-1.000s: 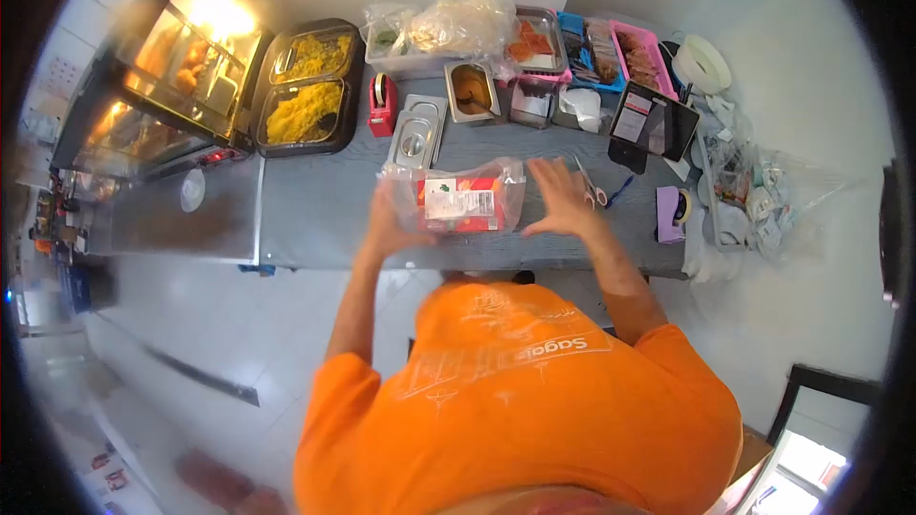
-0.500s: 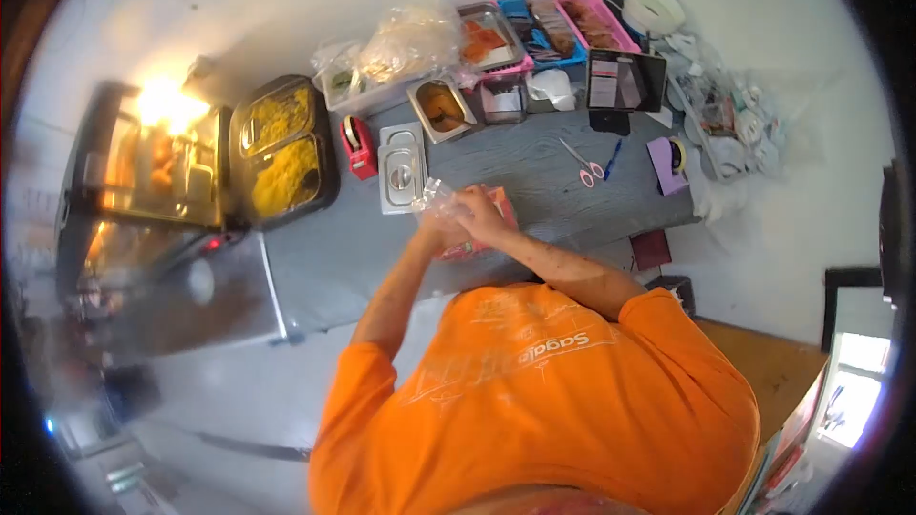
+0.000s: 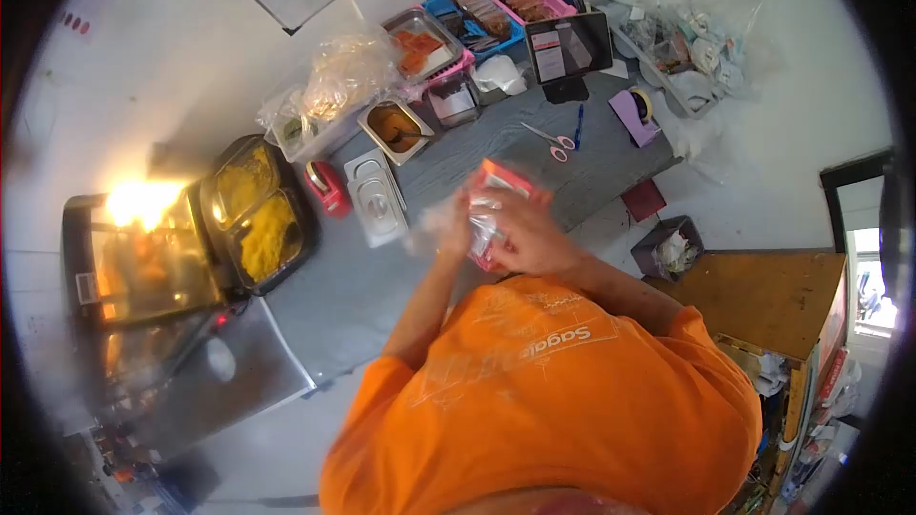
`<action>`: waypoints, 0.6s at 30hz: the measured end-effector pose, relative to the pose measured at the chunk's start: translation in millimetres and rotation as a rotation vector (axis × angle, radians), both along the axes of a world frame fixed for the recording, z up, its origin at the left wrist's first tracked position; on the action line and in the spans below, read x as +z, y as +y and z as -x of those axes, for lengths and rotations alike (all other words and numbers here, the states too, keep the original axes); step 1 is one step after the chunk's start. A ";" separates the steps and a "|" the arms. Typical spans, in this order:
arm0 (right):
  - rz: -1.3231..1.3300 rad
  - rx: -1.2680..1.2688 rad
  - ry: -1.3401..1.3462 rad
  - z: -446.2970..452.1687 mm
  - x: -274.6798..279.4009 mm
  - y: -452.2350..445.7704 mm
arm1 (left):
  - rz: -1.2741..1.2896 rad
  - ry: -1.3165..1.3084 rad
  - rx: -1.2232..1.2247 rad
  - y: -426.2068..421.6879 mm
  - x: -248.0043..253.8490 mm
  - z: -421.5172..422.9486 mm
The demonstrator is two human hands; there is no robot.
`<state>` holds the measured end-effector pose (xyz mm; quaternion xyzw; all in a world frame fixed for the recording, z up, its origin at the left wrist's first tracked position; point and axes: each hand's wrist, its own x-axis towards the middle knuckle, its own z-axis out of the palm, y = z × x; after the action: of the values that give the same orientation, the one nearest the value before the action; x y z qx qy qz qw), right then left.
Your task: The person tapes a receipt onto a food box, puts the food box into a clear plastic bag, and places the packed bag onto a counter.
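Close to my body, at the front of the grey table, both hands are around a red and white box point(image 3: 503, 175). My right hand point(image 3: 530, 235) lies across the box's face with its fingers bent onto it. On the near left side, my left hand point(image 3: 456, 232) is closed at the box's edge, partly blurred. A clear plastic bag point(image 3: 431, 226) trails out to the left from between my hands. How much of the box is inside the bag I cannot make out. To the left lie steel lids point(image 3: 379, 207).
Scissors point(image 3: 551, 141), a blue pen point(image 3: 579, 126) and a purple tape dispenser point(image 3: 634, 118) lie to the right. A red tape dispenser point(image 3: 327, 189) and black trays of yellow food point(image 3: 265, 243) stand left. A sauce pan point(image 3: 394, 131) and a tablet point(image 3: 570, 48) stand behind.
My hands have lifted and turned the box, bringing it nearer my body and showing more of it. The view has swung, so the whiteboard and a bin now show more.
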<state>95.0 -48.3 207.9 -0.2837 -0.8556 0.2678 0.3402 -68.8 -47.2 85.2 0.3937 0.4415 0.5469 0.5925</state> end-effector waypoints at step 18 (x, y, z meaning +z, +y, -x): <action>0.691 0.352 0.171 -22.2 -104.8 96.8 | -0.586 1.598 -0.095 43.2 185.9 58.5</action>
<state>117.2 48.6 103.1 -0.2073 -0.7192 0.6169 0.2435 -127.3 -4.0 271.1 0.8169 0.5506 0.1717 -0.0005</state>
